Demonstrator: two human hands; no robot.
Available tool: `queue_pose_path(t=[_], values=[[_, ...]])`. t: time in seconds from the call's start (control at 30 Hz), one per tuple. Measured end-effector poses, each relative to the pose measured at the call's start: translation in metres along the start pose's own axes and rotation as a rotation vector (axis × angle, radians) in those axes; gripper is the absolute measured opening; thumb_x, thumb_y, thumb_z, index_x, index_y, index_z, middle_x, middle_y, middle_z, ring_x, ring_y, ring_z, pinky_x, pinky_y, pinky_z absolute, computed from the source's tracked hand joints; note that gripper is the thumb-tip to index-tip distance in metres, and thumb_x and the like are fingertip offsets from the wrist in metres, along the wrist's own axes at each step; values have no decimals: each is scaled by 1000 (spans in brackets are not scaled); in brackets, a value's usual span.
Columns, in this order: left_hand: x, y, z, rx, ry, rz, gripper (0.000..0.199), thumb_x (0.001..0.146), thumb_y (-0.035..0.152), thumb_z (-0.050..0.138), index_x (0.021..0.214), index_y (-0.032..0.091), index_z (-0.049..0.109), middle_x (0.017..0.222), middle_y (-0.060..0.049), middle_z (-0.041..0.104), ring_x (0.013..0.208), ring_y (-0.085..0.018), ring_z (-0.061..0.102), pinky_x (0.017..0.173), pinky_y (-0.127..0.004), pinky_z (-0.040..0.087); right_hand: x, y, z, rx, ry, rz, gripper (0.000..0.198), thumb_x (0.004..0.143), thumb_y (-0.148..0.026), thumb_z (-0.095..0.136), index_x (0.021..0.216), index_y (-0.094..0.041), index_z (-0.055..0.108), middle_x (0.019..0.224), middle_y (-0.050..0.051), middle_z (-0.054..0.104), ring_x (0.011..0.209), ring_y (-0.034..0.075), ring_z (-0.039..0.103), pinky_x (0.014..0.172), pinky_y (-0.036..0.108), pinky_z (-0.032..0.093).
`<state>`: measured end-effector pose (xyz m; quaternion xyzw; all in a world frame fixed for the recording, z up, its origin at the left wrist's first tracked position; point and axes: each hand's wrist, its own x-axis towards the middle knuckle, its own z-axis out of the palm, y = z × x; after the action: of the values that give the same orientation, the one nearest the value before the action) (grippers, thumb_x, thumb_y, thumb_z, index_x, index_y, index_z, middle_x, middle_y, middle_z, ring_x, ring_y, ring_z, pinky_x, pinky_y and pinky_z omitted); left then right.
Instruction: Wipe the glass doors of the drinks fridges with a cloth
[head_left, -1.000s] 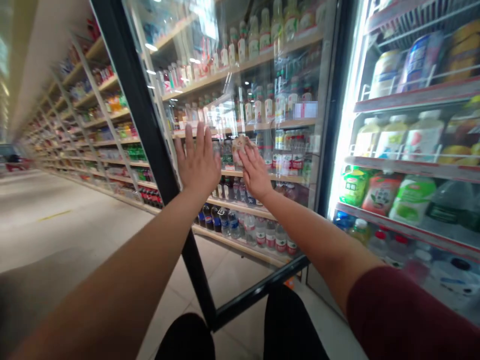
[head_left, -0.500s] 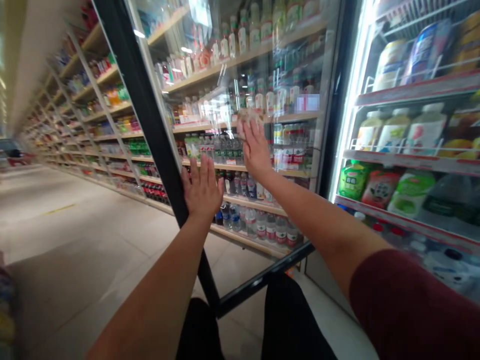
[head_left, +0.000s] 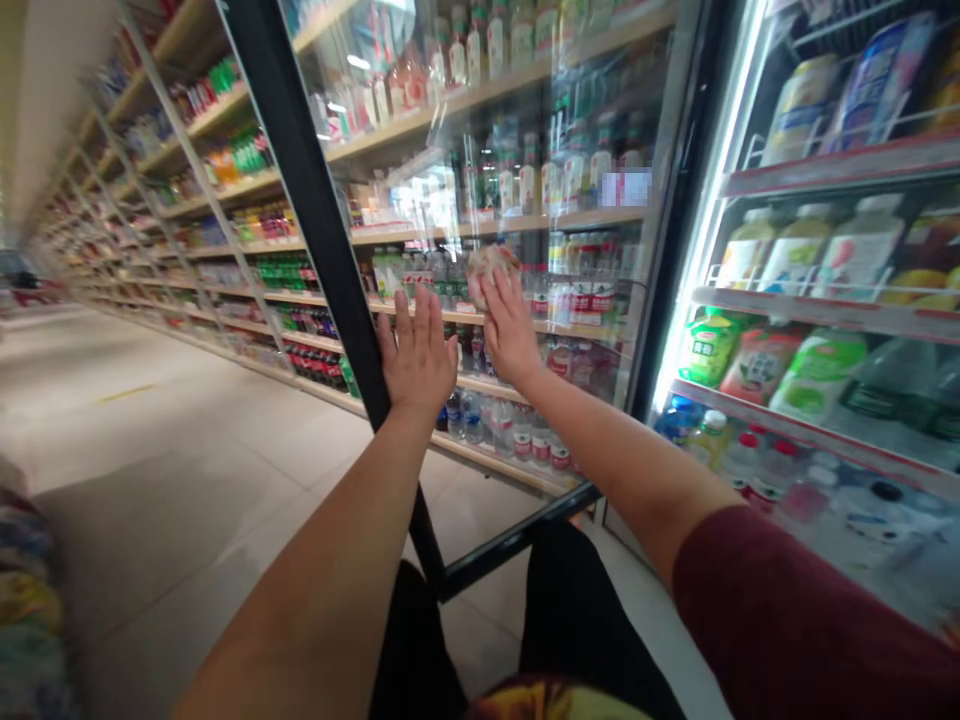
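A black-framed glass door (head_left: 328,205) of a drinks fridge stands swung open in front of me. My left hand (head_left: 418,360) lies flat with fingers spread on the glass, its outer edge by the black side of the frame. To its right, my right hand (head_left: 512,335) presses a crumpled, pale patterned cloth (head_left: 492,262) against the pane. The cloth shows above and left of the fingers; its part under them is hidden.
On the right, the lit fridge (head_left: 817,303) holds bottles and pouches on wire shelves. Long store shelves (head_left: 262,245) with drinks run down the left and behind the glass. My knees (head_left: 577,610) are close to the door's lower edge. Pale tiles cover the floor (head_left: 187,500).
My right hand and the cloth have moved down a little on the glass. My left hand stays spread on the door. The view has tilted slightly.
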<state>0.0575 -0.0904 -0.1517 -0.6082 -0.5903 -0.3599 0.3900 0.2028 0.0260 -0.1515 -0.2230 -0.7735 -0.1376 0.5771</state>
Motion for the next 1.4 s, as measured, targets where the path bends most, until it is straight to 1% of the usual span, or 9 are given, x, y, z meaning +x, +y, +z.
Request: queue_pose_path(t=[0.13,0.23,0.37,0.57,0.77,0.83,1.0,1.2,1.4], values=[[1,1,-1,-4,2,7,72,111,32,44,175,9,21,181,-18,13,170,-36,-2,137,-65,-3,-55,-2,7,-7,-51,12,60,110,-28,27,168,-19,43,176,10,41,174,24,9,141,57,26],[2,-1,0,-16,-3,6,72,111,32,44,175,9,21,181,-18,14,170,-36,-2,137,-65,-3,-36,4,6,-21,-19,-4,60,111,-27,25,167,-16,44,177,11,39,174,23,6,142,54,22],[3,-2,0,-39,-8,-6,75,110,32,46,176,11,18,181,-18,13,169,-36,-2,137,-67,-4,-2,8,4,-20,36,38,62,111,-25,24,172,-17,31,183,8,26,174,22,3,143,54,17],[3,2,-3,-33,-22,-5,76,109,30,45,176,11,17,181,-17,13,170,-36,-2,137,-66,-4,-40,17,0,11,-57,31,63,111,-28,28,174,-27,30,181,3,32,174,22,10,142,56,21],[3,0,-1,-37,-13,-8,75,109,31,45,176,10,19,181,-17,13,170,-36,-2,137,-65,-4,-15,43,-5,-15,78,169,66,107,-23,26,172,-18,31,182,8,27,173,22,10,142,55,19],[3,-1,0,-40,-12,-6,75,109,31,45,176,11,18,181,-16,12,170,-35,-2,137,-65,-4,-20,47,-4,-15,80,203,67,106,-24,27,172,-16,31,182,9,26,173,23,10,142,55,19],[3,0,0,-48,-16,-13,76,109,31,45,177,12,16,182,-15,12,170,-35,-3,137,-65,-5,-38,58,-2,-13,86,219,69,106,-28,27,174,-23,25,183,7,25,173,23,10,140,60,22],[4,0,-1,-55,-21,-18,75,109,31,45,176,10,20,181,-15,13,170,-35,-2,137,-64,-6,-8,85,-5,-15,200,348,68,104,-27,26,172,-16,30,180,14,29,172,24,17,140,59,21],[4,1,-1,-78,0,-11,75,108,31,46,176,13,20,181,-15,14,170,-34,0,138,-64,-5,-42,100,-18,3,200,516,71,101,-25,31,170,-11,33,178,20,33,170,27,23,138,65,22]])
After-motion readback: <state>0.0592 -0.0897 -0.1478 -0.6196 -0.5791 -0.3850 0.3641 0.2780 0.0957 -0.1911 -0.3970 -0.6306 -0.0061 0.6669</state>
